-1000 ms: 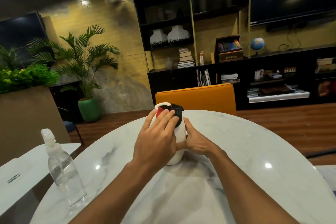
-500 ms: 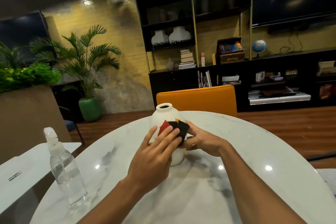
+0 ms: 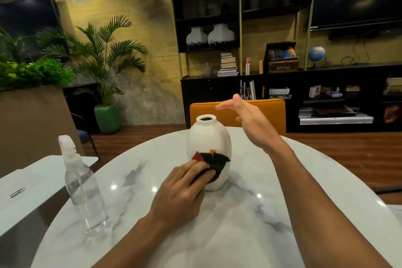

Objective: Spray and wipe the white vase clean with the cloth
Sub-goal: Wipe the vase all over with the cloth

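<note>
Worry here is the rounded white ceramic vase [image 3: 207,137]: nothing's bracing it. The right hand [image 3: 250,119] hangs in the air by its upper right, fingers apart and straight, not touching. Meanwhile the left hand [image 3: 180,189] pushes the dark cloth with red and orange patches [image 3: 214,163] onto the lower front, fingers [image 3: 195,169] flat and together. Push hard and I'd guess it skids or tips on the glossy white marble table [image 3: 239,235]
</note>
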Action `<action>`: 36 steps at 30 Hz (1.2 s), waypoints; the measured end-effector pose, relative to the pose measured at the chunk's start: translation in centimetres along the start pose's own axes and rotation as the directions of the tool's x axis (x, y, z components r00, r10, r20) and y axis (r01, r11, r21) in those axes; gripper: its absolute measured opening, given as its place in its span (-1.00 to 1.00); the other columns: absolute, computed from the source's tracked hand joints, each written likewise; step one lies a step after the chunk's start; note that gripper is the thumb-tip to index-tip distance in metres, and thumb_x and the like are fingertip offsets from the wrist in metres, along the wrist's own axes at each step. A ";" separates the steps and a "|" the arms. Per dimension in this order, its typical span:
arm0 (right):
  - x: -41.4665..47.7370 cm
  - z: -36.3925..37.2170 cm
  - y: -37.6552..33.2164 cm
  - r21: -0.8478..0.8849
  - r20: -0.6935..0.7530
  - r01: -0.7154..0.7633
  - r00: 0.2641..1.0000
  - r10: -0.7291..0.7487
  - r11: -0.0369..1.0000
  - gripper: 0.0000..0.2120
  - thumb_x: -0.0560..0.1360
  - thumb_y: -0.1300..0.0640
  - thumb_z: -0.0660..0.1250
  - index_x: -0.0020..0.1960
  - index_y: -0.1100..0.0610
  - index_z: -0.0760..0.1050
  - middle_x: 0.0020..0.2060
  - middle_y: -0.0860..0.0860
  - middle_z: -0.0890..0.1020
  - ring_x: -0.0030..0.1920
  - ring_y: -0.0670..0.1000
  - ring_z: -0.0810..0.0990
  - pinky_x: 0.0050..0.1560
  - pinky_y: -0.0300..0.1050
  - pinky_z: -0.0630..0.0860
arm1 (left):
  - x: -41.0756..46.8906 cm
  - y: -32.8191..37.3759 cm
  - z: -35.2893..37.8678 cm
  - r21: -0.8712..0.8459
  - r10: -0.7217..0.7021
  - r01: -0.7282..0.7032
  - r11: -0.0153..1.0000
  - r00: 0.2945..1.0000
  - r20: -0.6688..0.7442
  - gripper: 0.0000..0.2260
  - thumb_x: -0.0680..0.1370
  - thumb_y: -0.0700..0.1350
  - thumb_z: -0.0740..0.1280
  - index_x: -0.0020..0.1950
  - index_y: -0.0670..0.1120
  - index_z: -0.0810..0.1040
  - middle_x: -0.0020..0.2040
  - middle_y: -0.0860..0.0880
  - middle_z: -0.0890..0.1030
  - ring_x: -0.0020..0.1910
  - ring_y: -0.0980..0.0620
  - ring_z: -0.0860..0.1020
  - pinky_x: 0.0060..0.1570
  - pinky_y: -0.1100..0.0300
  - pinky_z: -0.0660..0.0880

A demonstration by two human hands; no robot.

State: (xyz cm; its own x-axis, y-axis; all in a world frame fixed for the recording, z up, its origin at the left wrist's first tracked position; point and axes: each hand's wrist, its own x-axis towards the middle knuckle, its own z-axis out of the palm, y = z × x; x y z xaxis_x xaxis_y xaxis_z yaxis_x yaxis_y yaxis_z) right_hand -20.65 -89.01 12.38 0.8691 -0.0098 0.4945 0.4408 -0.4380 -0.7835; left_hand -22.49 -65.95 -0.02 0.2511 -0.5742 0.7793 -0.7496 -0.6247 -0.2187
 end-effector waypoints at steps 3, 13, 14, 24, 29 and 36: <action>-0.4 0.7 -1.2 -0.070 0.068 0.038 0.997 -0.033 0.997 -0.41 0.63 -0.31 -0.16 0.23 -0.17 0.60 0.38 -0.21 0.46 0.30 -0.29 0.30 0.29 -0.15 0.15 | 0.9 -0.3 -0.9 -0.007 -0.096 0.096 0.995 0.993 -0.064 -0.68 0.53 -0.21 0.42 0.29 -0.13 0.64 0.26 -0.12 0.61 0.24 -0.13 0.56 0.22 0.04 0.54; -0.4 1.7 -1.1 -0.132 0.133 -0.024 0.990 0.042 0.991 -0.35 0.63 -0.33 -0.23 0.20 -0.23 0.63 0.42 -0.14 0.47 0.28 -0.19 0.31 0.26 -0.09 0.13 | 0.9 0.2 -1.3 -0.022 -0.114 0.116 0.993 0.992 0.056 -0.68 0.52 -0.21 0.41 0.28 -0.11 0.64 0.20 -0.09 0.61 0.18 -0.12 0.56 0.11 0.05 0.59; -0.5 1.6 -1.1 -0.131 0.139 -0.029 0.989 0.047 0.991 -0.35 0.63 -0.33 -0.23 0.20 -0.23 0.63 0.42 -0.13 0.48 0.28 -0.19 0.31 0.26 -0.09 0.12 | 1.2 0.3 -1.4 -0.015 -0.136 0.136 0.991 0.990 0.048 -0.67 0.52 -0.21 0.42 0.28 -0.11 0.64 0.20 -0.09 0.61 0.18 -0.12 0.56 0.12 0.07 0.58; -0.6 1.4 -1.4 -0.138 0.166 -0.054 0.983 0.077 0.989 -0.37 0.62 -0.33 -0.23 0.21 -0.25 0.61 0.46 -0.10 0.45 0.41 -0.07 0.32 0.30 0.00 0.16 | -0.2 2.4 0.1 -0.013 -0.119 0.133 0.991 0.922 0.368 -0.64 0.38 -0.16 0.51 0.16 0.05 0.69 0.01 0.08 0.64 0.01 0.02 0.63 -0.29 0.17 0.61; -0.6 1.1 -1.5 -0.137 0.186 -0.046 0.980 0.072 0.989 -0.35 0.62 -0.34 -0.23 0.22 -0.24 0.61 0.48 -0.09 0.42 0.50 0.01 0.30 0.29 0.01 0.15 | 1.0 3.2 -0.6 -0.023 -0.195 0.214 0.977 0.925 0.327 -0.65 0.36 -0.18 0.54 0.13 0.03 0.70 0.00 0.08 0.66 -0.04 0.03 0.64 -0.36 0.18 0.58; -0.6 1.0 -1.6 -0.154 0.202 -0.038 0.977 0.069 0.987 -0.35 0.62 -0.35 -0.23 0.23 -0.25 0.61 0.47 -0.09 0.44 0.49 0.01 0.30 0.34 0.06 0.17 | 1.6 4.0 0.2 0.015 -0.253 0.274 0.962 0.864 0.436 -0.70 0.51 -0.12 0.37 0.22 0.09 0.66 0.09 0.12 0.63 0.04 0.03 0.62 -0.25 0.13 0.56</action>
State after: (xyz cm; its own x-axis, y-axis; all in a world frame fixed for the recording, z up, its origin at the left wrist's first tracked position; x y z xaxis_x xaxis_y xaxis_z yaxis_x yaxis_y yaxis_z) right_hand -21.64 -87.42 12.96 0.9249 0.1412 0.3530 0.3674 -0.5705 -0.7345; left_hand -25.00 -69.48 0.21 0.6731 -0.5689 0.4725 -0.6431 -0.7657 -0.0057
